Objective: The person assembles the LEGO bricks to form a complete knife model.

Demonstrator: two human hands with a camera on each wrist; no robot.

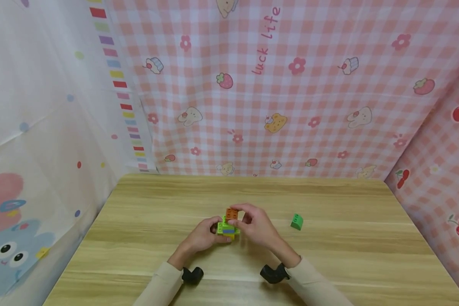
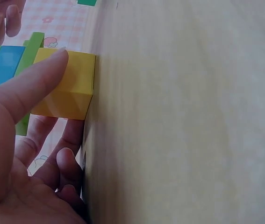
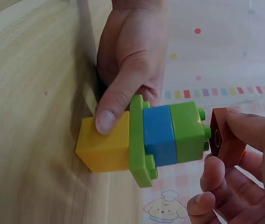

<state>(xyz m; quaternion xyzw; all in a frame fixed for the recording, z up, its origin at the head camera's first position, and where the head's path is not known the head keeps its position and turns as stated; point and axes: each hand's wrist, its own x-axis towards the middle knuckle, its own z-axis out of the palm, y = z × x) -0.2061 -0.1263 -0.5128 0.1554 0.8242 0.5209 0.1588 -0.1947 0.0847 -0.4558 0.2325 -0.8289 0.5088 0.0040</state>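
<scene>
A stack of toy building bricks stands on the table: a yellow brick (image 3: 105,151) at the bottom, a flat green plate brick (image 3: 137,144), a blue brick (image 3: 159,133), and a light green brick (image 3: 187,133) on top. My left hand (image 1: 204,235) grips the stack low down, its thumb pressed on the yellow brick. Between thumb and fingers my right hand (image 1: 257,225) pinches an orange-brown brick (image 3: 228,140). That brick is tilted, its hollow underside facing the light green brick's studs, very close to them; whether they touch I cannot tell.
A green brick with a curved top (image 1: 296,221) lies on the wooden table (image 1: 348,255), right of my right hand. Printed cloth (image 1: 252,106) hangs behind the table and along its sides. Black wrist mounts (image 1: 274,273) sit by both sleeves.
</scene>
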